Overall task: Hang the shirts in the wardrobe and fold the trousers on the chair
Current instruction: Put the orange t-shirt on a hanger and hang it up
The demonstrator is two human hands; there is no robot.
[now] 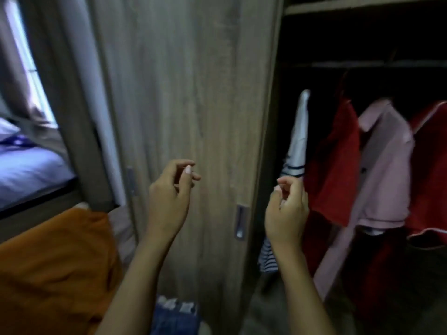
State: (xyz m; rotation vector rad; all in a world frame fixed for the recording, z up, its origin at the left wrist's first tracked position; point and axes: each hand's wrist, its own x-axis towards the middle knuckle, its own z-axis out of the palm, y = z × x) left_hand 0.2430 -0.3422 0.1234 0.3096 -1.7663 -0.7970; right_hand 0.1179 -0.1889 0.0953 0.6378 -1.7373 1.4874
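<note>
Head view: four shirts hang from the rail (362, 64) inside the open wardrobe (362, 4): a white striped shirt (298, 141), a red shirt (336, 165), a pink shirt (384, 170) and a second red shirt (428, 177). Hanging thus seems largely done, whereas an orange garment (55, 262) at near left and denim trousers (176, 317) at the near edge seemingly await handling; no chair shows. The left hand (169, 197) and right hand (286, 211) are raised before the wardrobe door (181, 93), fingers loosely curled, holding nothing.
</note>
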